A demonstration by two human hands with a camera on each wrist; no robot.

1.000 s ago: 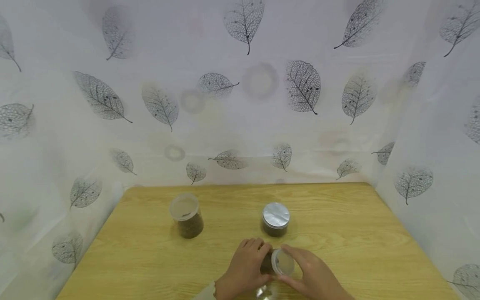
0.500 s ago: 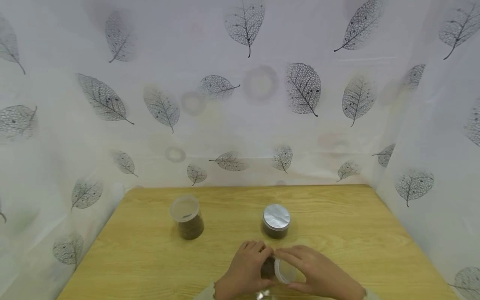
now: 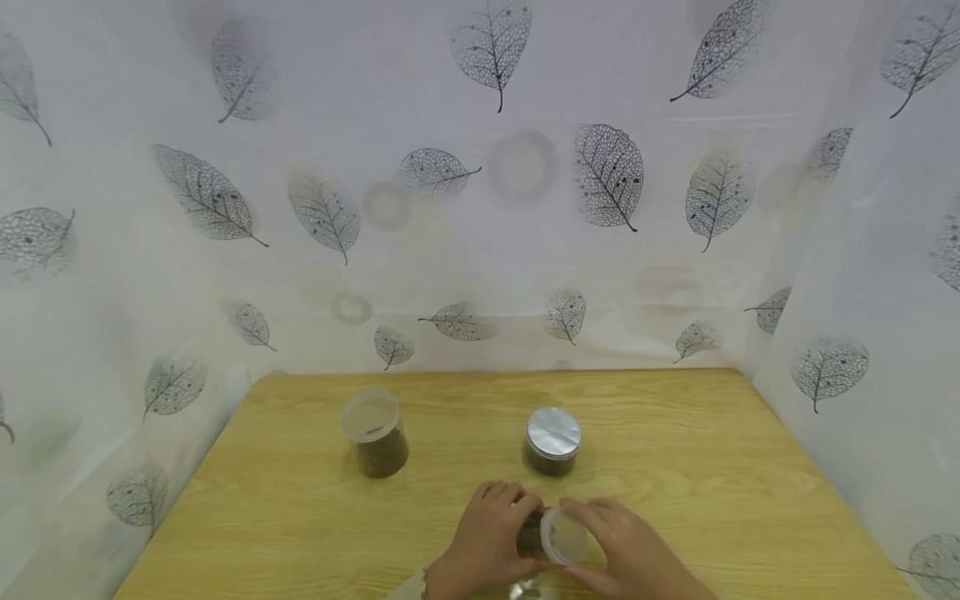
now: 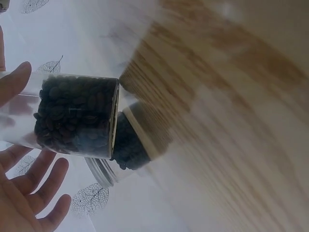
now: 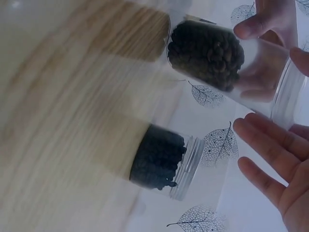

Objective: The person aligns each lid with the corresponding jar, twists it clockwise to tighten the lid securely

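Observation:
Near the table's front, a clear jar [image 3: 531, 533] part full of dark coffee beans stands between both hands. My left hand [image 3: 489, 535] holds the side of its body, thumb and fingers on opposite sides. My right hand [image 3: 626, 550] grips the translucent lid [image 3: 566, 537] at the jar's top between thumb and fingers. In the left wrist view the beans [image 4: 77, 113] fill the lower part of the jar, and the thumb [image 4: 17, 82] lies on its wall. The right wrist view shows the lid [image 5: 288, 92] on the jar, with right-hand fingers [image 5: 270, 140] beside it.
Behind the hands stands a jar with a silver top [image 3: 552, 442] and dark contents. A taller jar with a translucent lid [image 3: 378, 437] is further left. A small shiny thing [image 3: 527, 588] lies by the front edge. Leaf-patterned sheeting [image 3: 480, 250] surrounds the wooden table [image 3: 300, 517].
The right hand moved slightly on the lid: its fingers reached over half a second ago and now grip the rim again. The left hand and jar have barely moved. The other jars stay put.

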